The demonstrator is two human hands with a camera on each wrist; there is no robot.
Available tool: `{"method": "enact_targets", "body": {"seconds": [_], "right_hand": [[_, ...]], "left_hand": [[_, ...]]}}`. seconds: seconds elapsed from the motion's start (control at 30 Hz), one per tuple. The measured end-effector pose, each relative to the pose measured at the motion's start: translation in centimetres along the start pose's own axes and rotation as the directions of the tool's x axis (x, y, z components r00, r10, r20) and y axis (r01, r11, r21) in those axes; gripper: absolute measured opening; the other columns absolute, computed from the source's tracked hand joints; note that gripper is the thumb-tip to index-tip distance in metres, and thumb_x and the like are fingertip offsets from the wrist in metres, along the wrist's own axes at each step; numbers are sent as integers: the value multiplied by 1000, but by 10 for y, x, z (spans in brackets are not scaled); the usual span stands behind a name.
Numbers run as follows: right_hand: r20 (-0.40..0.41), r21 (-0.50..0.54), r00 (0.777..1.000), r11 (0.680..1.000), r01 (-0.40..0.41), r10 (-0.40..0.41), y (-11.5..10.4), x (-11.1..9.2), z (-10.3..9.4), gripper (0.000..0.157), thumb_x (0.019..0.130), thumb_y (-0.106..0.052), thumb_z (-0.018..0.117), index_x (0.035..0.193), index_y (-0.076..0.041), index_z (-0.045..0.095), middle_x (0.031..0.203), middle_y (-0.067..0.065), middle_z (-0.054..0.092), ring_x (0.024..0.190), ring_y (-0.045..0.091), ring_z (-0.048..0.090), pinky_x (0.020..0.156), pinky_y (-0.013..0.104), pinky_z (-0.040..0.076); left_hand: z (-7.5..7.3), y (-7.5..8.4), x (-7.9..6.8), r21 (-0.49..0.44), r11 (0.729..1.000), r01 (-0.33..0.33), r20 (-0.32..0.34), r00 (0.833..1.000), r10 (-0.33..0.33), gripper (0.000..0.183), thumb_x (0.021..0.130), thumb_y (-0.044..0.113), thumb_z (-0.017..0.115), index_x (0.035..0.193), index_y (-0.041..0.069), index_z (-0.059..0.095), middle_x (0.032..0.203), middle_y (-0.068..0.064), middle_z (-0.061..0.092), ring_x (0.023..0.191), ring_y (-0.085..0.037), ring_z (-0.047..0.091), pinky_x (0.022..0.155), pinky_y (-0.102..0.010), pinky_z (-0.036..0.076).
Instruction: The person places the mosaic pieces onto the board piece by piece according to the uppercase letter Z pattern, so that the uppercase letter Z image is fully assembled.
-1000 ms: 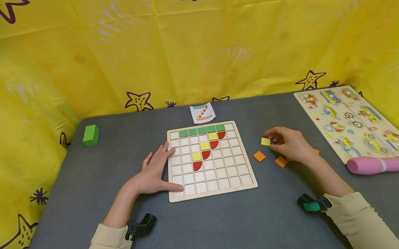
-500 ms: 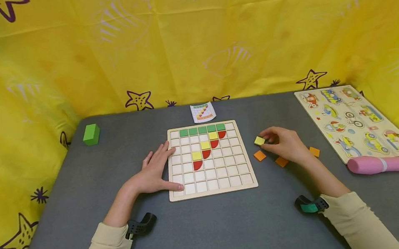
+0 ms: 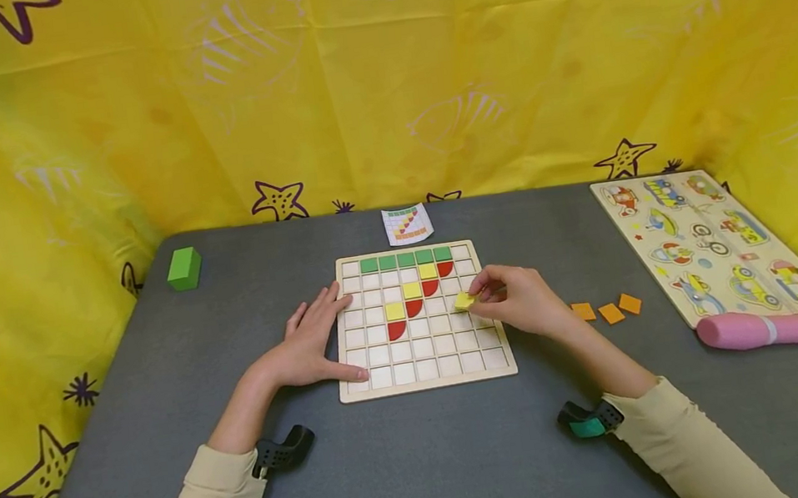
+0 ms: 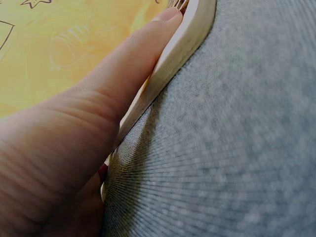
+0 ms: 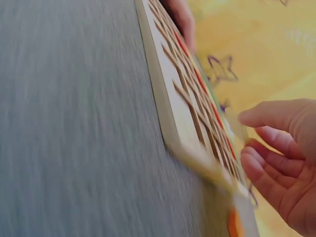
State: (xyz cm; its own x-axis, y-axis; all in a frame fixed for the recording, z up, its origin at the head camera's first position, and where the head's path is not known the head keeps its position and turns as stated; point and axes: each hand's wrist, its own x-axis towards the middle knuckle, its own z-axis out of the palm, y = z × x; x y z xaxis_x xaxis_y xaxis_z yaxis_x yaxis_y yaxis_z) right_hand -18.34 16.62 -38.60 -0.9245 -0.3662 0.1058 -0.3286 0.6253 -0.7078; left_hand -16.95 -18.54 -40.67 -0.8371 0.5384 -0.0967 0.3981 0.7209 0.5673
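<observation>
A: What is the largest thing we have in view?
B: The yellow cloth [image 3: 379,100] at the back, printed with stars and fish. Before it we see our grey desk [image 3: 428,468].
A: And what do we find on it?
B: At the right, a picture puzzle board [image 3: 725,256] showing vehicles; at the middle, a wooden grid board [image 3: 428,387]. A pink object [image 3: 795,326] lies along the puzzle's near edge.
A: How do we see the hands?
B: The left hand [image 3: 310,349] has its fingers spread, fingertips and thumb on the grid board's left side. The right hand [image 3: 519,296] has thumb and fingers pinching something small.
A: Before that, what comes next in size?
B: A pattern card [image 3: 408,225] just behind the grid board, then a green block [image 3: 185,269] far to the left.
A: And our smallest pieces?
B: Five green tiles [image 3: 406,260] fill cells along the far row. Three yellow tiles [image 3: 412,290] and four red quarter-rounds [image 3: 413,308] run diagonally below. Three orange tiles [image 3: 611,313] lie near the right forearm.
A: And the pinched piece?
B: The held yellow tile [image 3: 463,301], over the grid's right part; whether it touches, we cannot tell.
</observation>
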Motion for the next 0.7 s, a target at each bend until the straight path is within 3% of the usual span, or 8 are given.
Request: {"method": "enact_targets", "body": {"seconds": [0.3,0.5,0.7], "right_hand": [[84,138,982,978,155,-168,-35,16,42,15,80,-9,80,88,-9,68,86,0,66,83,15,62,78,29,55],[99,27,962,967,255,-256,-52,26,67,12,82,-13,79,87,-13,68,84,-3,66,81,15,59,77,28,50],[110,-66,941,942,329,-321,-60,31,79,8,83,-14,77,86,-16,70,79,-8,63,81,13,54,78,30,44]], "left_hand": [[-1,0,0,4,1000,8,6,1000,-8,115,73,58,79,155,5,19,162,-17,-1,148,-34,-3,112,-57,-3],[-1,1,0,-4,1000,1,5,1000,-1,114,74,57,79,155,5,19,162,-18,-2,148,-35,-3,112,-58,-3],[-1,1,0,-5,1000,-4,1,1000,4,113,73,57,79,154,5,20,162,-17,-1,148,-35,-3,112,-57,-3]]}}
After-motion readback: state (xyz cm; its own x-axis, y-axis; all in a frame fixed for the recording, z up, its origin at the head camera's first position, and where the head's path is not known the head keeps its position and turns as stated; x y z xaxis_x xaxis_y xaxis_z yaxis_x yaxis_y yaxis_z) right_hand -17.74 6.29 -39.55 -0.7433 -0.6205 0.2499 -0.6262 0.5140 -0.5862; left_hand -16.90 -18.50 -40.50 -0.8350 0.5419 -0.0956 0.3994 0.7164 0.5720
